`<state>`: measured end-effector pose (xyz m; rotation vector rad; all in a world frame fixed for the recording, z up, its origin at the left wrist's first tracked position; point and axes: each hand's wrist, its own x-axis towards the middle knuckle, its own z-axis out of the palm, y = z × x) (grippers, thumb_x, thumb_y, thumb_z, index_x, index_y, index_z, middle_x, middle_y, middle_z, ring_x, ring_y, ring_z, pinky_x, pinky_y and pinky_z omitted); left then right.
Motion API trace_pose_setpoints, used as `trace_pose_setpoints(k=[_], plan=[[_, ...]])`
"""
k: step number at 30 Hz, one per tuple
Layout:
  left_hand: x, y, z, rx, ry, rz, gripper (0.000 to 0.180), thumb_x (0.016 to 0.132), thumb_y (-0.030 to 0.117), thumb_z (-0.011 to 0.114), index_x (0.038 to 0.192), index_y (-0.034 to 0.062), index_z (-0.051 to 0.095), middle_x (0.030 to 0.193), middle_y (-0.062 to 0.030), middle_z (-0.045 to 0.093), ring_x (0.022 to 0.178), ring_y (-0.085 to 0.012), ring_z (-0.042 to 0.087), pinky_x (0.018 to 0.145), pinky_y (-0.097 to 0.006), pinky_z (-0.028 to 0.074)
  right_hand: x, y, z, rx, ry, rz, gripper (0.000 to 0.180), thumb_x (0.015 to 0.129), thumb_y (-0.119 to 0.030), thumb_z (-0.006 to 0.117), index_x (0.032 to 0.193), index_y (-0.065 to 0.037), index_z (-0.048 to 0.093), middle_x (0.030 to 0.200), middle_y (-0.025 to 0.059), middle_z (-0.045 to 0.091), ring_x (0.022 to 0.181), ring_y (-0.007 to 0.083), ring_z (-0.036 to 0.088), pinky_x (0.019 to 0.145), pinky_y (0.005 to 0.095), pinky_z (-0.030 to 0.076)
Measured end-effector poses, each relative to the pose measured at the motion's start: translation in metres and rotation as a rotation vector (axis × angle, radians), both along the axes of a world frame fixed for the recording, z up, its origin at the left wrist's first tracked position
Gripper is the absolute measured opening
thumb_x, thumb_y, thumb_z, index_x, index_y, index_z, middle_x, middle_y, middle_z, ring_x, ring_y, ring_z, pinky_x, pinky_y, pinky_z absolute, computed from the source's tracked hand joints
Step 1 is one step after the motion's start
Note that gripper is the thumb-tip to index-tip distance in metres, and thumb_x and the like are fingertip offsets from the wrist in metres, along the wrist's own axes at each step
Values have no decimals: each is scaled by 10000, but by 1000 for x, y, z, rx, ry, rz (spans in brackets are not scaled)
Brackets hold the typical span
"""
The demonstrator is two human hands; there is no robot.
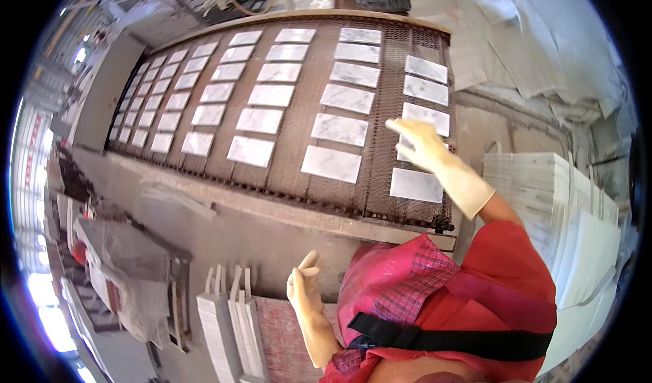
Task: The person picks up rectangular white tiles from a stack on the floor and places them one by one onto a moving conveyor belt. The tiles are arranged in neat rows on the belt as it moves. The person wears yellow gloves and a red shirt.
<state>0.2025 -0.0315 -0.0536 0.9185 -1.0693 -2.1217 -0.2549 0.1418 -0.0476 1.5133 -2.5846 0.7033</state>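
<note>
White marble tiles with grey veins lie in rows on a wide brown mesh conveyor [285, 159]. My right hand [422, 144], in a cream rubber glove, reaches over the nearest row at the right with its fingers stretched out. It partly covers one tile, and I cannot tell whether it touches it. Just below the hand lies another tile [416, 185], and above it a tile [426, 118] is partly covered by the glove. My left hand [307, 286], also gloved, hangs in front of the conveyor's near edge, holding nothing, one finger raised and the others loosely bent.
White slabs or tiles [543, 186] are stacked at my right. Pale strips [234, 322] stand beside a reddish board [292, 342] at the lower left. Beyond them is a plastic-covered pile [129, 274]. A metal housing [105, 87] stands at the conveyor's far end.
</note>
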Motion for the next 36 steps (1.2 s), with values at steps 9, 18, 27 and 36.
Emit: trace_pose_setpoints(k=[9, 18, 27, 36], plan=[[118, 14, 30, -111, -202, 158, 493, 1140, 414, 584, 1185, -37, 779, 1118, -132, 758, 1239, -261, 675, 1217, -473, 455, 230, -137, 34, -223, -279, 721, 624, 899, -117, 798, 1501, -70, 644, 1450, 207, 697, 1298, 413, 678, 1116, 485, 540], [236, 107, 74, -64, -132, 366, 488, 1150, 404, 579, 905, 34, 783, 1387, -116, 754, 1151, -162, 668, 1089, -355, 493, 396, -164, 24, 108, -412, 1187, 593, 927, -89, 779, 1501, -23, 646, 1484, 213, 691, 1385, 388, 648, 1191, 463, 484], [328, 159, 41, -25, -171, 759, 387, 1145, 316, 629, 1375, 26, 741, 1406, -95, 739, 1347, -186, 642, 1174, -364, 476, 551, -208, 20, 124, -293, 1585, 616, 913, -90, 788, 1510, -66, 637, 1459, 217, 697, 1347, 408, 663, 1136, 478, 522], [359, 109, 22, -102, -149, 812, 449, 1123, 316, 667, 1484, 48, 674, 1445, -90, 713, 1333, -163, 645, 1166, -340, 487, 643, -247, 19, 242, -284, 1802, 620, 907, -112, 778, 1505, -66, 622, 1411, 228, 708, 1257, 436, 693, 1068, 488, 559]])
